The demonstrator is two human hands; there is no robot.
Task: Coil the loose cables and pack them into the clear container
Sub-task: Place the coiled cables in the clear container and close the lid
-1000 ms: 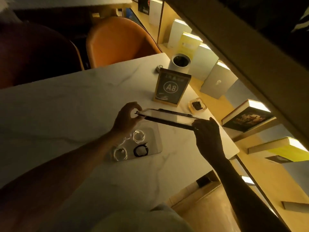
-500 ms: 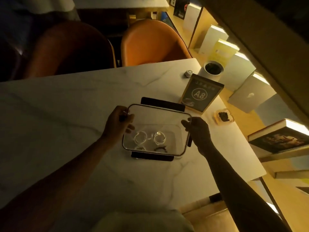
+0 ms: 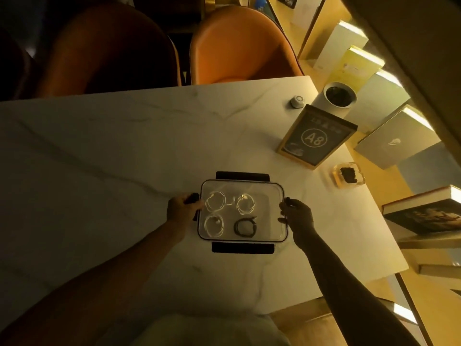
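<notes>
I'm holding the lid (image 3: 264,196) down on the clear container (image 3: 286,236), mid-surface (image 3: 99,171). Left hand (image 3: 183,213) is gripping the latch (image 3: 192,198) at 9 o'clock; right hand (image 3: 296,216) is pinching the one at 3 o'clock, presumably to snap both sides evenly. The 12 and 6 o'clock flaps are sticking out flat, looking unlatched. Four coiled cables are lying inside, apart: three white coils (image 3: 215,201), one black coil (image 3: 245,227) at 5 o'clock. Packing looks done; I'm judging only the latching remains. The A8 sign (image 3: 314,138) is standing at 1 o'clock, well apart.
</notes>
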